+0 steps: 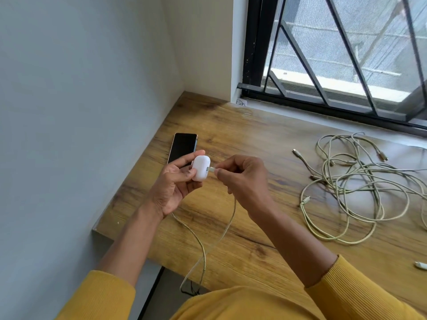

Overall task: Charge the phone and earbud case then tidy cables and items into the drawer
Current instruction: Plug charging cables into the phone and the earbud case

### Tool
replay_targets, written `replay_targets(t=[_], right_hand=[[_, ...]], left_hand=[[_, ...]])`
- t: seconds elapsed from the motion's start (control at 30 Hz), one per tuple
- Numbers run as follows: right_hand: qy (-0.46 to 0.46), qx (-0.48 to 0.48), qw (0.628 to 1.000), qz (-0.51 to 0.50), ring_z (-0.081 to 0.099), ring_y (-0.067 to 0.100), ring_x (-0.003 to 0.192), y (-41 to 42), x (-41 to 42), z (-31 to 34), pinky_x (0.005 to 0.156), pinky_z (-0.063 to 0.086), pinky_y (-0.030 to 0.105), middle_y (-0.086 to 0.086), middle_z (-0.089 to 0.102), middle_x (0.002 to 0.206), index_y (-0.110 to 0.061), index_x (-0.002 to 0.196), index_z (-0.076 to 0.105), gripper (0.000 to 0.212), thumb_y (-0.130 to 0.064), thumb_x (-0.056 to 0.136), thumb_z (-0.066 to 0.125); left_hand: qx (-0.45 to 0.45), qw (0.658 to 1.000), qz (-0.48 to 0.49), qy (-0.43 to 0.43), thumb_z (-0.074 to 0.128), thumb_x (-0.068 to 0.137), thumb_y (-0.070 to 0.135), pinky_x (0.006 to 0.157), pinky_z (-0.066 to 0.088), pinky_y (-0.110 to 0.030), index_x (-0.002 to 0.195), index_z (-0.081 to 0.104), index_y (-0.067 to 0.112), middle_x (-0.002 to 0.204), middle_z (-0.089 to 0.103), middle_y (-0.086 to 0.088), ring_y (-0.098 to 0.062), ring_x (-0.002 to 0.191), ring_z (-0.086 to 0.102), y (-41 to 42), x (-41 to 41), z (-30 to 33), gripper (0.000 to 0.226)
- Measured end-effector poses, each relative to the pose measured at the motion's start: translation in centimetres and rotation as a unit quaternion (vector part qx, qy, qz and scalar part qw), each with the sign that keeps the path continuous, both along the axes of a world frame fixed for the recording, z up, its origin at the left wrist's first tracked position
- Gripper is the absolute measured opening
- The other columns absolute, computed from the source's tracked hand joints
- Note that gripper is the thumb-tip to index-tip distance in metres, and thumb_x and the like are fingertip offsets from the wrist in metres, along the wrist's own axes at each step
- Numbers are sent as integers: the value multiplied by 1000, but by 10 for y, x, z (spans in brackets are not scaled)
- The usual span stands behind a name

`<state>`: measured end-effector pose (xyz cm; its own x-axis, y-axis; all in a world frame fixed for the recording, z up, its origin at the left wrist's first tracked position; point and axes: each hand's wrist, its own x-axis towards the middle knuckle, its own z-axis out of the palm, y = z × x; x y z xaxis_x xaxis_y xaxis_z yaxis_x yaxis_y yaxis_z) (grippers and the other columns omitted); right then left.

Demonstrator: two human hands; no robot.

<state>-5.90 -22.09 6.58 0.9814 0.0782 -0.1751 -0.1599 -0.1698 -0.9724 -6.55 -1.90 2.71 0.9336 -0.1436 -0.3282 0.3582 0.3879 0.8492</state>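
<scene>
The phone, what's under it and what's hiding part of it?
The phone lies flat on the wooden desk. The left hand, holding the white earbud case, covers its near end, so its charging port can't be seen.

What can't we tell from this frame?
- Head view: whether the plug is seated in the earbud case; right hand fingers cover it.
- Phone: near end hidden behind left hand, port unseen.
- Cable far end drops past the desk edge.
- Drawer: not in view.

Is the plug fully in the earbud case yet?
Not fully: bare metal of the plug shows at the earbud case, pinched by the right hand.
</scene>
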Motion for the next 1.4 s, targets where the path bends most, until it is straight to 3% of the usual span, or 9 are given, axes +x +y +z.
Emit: replay_targets(t=[0.23, 0.47, 0.6, 0.8, 1.0, 1.17, 1.23, 1.33, 1.4], right_hand=[[8, -5, 1000, -4, 55, 12, 53, 0, 1, -3, 53, 48, 34, -1, 66, 60, -16, 76, 76, 14, -7, 85, 80], [0, -22, 1000, -7, 60, 17, 56, 3, 3, -6, 56, 57, 53, 9, 71, 66, -17, 76, 77, 13, -9, 86, 80], [-11, -35, 999, -4, 64, 15, 54, 5, 3, -7, 58, 61, 52, 5, 71, 65, -15, 78, 77, 12, -10, 87, 81], [-18, -47, 999, 0, 71, 22, 59, 8, 1, -12, 59, 62, 53, 5, 73, 68, -12, 79, 75, 11, -11, 88, 82], [2, -40, 999, 12, 72, 22, 64, 8, 4, -22, 63, 64, 51, 7, 74, 73, -15, 89, 74, 9, -7, 90, 79], [-10, -102, 994, 25, 71, 25, 71, 6, 16, -34, 66, 59, 48, 5, 73, 76, -32, 115, 63, 34, -16, 89, 78], [-5, -134, 990, 38, 71, 21, 73, 4, 23, -38, 68, 58, 46, 1, 73, 77, -31, 123, 63, 39, -19, 89, 78], [15, -168, 985, 39, 70, 16, 74, 1, 34, -47, 63, 54, 37, -3, 73, 78, -27, 127, 65, 44, -19, 86, 79], [25, -183, 982, 41, 69, 15, 74, 0, 39, -54, 60, 48, 30, -3, 72, 79, -26, 125, 65, 44, -18, 84, 81]], left_hand=[[50, 998, -11, -32, 67, 87, 8, 79, 60, -26, 143, 66, 16, 118, 71, -12, -16, 93, 68, 1, 3, 3, 56], [114, 991, -13, -61, 68, 85, 12, 78, 60, -26, 143, 66, 15, 118, 74, -7, -16, 98, 68, 1, 5, 9, 57], [128, 990, -21, -64, 68, 86, 10, 77, 61, -28, 142, 66, 14, 116, 76, -8, -16, 96, 69, 0, 6, 8, 56], [163, 984, -31, -71, 58, 100, -9, 78, 61, -30, 143, 66, 13, 119, 75, -11, -18, 100, 68, 0, 9, 3, 48], [209, 974, -36, -75, 58, 100, -11, 78, 60, -31, 142, 68, 20, 129, 72, -14, -20, 104, 69, 0, 18, 2, 53], [301, 950, -16, -76, 71, 91, 4, 75, 60, -35, 129, 68, 29, 120, 74, -11, -33, 105, 75, -6, 39, -3, 46], [341, 936, -18, -81, 78, 79, 19, 80, 63, -36, 120, 70, 33, 117, 74, -5, -26, 105, 74, -9, 46, -8, 44], [406, 907, -57, -100, 91, 76, 16, 95, 62, -37, 130, 70, 29, 123, 72, 5, -11, 110, 71, -14, 53, -19, 59], [439, 888, -81, -106, 92, 77, 9, 99, 61, -39, 139, 66, 24, 131, 68, 6, -11, 115, 69, -19, 58, -26, 69]])
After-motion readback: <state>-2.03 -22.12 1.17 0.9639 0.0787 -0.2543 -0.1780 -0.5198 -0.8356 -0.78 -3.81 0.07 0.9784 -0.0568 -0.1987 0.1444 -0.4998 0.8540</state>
